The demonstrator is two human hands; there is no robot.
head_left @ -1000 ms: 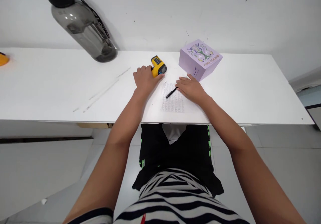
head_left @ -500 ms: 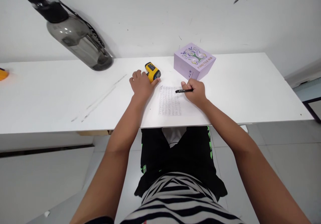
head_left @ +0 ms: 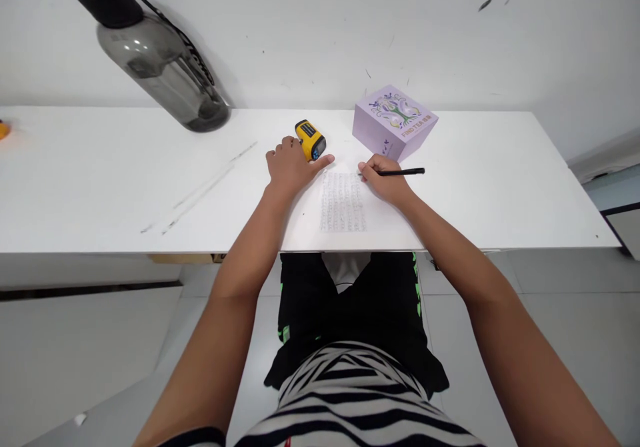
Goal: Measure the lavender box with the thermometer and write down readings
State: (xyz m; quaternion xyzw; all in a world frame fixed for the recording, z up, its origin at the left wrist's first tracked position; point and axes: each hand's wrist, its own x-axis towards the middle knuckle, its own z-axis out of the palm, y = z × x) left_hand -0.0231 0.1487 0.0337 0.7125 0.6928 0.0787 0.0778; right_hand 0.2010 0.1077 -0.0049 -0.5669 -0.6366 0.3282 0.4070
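Observation:
My right hand (head_left: 384,175) grips a black pen (head_left: 403,172) between thumb and fingers. The pen lies almost level, its back end pointing right and its tip by the upper right of the writing. Under both hands is a white sheet of paper (head_left: 345,201) covered with rows of small handwriting; its edges barely show against the white table. My left hand (head_left: 293,169) rests flat at the sheet's upper left, thumb stretched out to the right. Right against its fingers is a yellow and black handheld device (head_left: 311,139) with a small screen.
A purple tea box (head_left: 393,123) sits just beyond my right hand. At the back left a large grey see-through bottle (head_left: 165,67) stands near the wall. Part of an orange object (head_left: 4,129) shows at the far left. The white table (head_left: 500,187) ends just before my lap.
The pen has swung round in my right hand: it stuck out to the left, and now its back end points right. My left thumb is stretched further out. The view has shifted slightly.

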